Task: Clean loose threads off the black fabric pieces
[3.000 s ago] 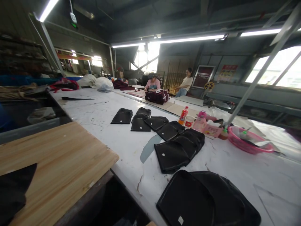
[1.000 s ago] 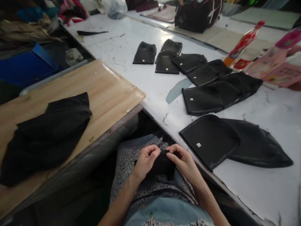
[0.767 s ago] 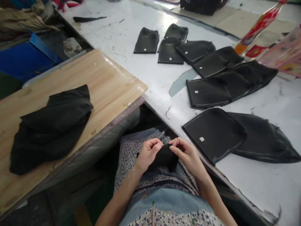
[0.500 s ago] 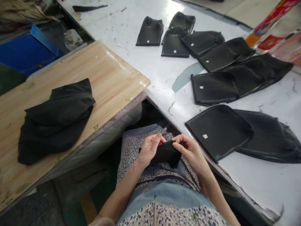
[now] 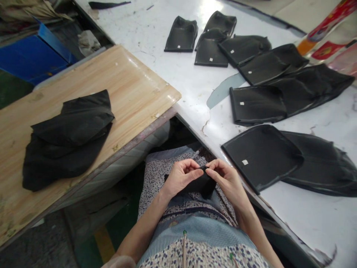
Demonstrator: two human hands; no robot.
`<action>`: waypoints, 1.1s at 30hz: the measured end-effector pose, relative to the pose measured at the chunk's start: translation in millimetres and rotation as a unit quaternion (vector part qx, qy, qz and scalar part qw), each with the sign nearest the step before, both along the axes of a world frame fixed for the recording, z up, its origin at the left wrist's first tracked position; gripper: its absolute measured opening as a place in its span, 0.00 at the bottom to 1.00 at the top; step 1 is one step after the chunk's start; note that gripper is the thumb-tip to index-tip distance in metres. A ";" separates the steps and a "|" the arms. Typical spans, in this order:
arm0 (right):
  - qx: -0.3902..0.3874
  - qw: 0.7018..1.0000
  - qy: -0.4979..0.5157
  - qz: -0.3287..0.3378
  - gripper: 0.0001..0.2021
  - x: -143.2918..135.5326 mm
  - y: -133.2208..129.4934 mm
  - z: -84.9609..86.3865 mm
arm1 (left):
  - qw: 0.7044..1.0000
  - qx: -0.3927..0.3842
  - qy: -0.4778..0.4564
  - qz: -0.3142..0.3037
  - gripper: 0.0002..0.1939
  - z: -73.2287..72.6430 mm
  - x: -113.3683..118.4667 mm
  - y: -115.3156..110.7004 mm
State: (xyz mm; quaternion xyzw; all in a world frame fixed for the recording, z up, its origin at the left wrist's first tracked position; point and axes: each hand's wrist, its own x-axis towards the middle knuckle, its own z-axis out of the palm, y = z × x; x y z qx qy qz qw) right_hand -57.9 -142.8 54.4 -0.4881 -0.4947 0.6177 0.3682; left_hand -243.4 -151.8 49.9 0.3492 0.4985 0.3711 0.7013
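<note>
Over my lap, both hands pinch the upper edge of a small black fabric piece. My left hand grips it with thumb and fingers close to the middle of that edge. Right beside it, my right hand holds the edge near its corner, the thumb on the near side. The rest of the cloth hangs down over the patterned apron. What lies between the fingertips is too small to make out.
Several black fabric pieces with small white tags, one of them the nearest piece, lie on the white table to the right. More black cloth lies on the wooden board at left. A blue box stands behind it.
My left hand has shifted right along the cloth's edge, its thumb now stretched towards my right fingertips. My right hand stays nearly in place. The view has tilted slightly.
</note>
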 end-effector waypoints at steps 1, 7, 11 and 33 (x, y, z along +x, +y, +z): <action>0.006 1.000 -0.001 -0.002 0.10 -0.4 0.0 0.3 | 1.000 -0.015 -0.009 -0.006 0.21 -0.2 0.0 -0.2; 0.043 0.999 -0.013 0.016 0.08 -0.7 0.9 4.7 | 0.999 -0.030 -0.025 0.004 0.20 3.6 -0.7 1.2; 0.058 0.997 -0.035 0.028 0.07 -0.6 1.0 5.1 | 1.000 0.003 0.014 -0.006 0.18 7.9 -2.3 3.2; 0.097 0.993 -0.062 -0.026 0.24 -12.4 -0.7 -37.4 | 0.994 -0.002 0.099 -0.052 0.19 -12.6 2.3 10.7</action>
